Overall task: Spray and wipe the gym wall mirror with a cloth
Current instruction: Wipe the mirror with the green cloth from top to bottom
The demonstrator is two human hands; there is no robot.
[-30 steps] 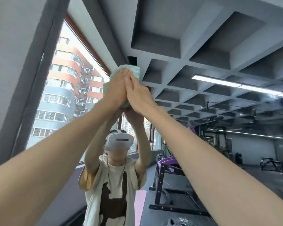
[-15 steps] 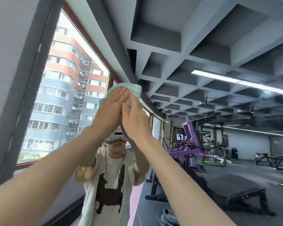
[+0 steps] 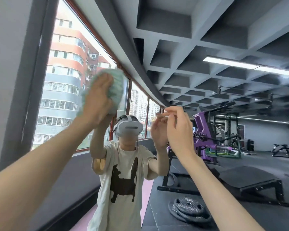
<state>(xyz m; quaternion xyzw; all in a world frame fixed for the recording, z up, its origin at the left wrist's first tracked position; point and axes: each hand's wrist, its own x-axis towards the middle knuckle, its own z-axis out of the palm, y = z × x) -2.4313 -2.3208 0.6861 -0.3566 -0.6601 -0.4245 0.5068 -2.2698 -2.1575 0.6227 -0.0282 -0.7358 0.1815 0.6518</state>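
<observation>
Both your arms reach up and forward, forearms bare. Your left hand [image 3: 98,99] is the higher one, back toward you, fingers stretched out flat against the green cloth [image 3: 118,85]; it is motion-blurred, so finger detail is unclear. Your right hand [image 3: 179,130] is lower and off to the right, well apart from the left, wrist bent a little, fingers loosely curled, holding nothing.

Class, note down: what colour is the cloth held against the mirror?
Pale mint green; the cloth shows best in the head view.
</observation>
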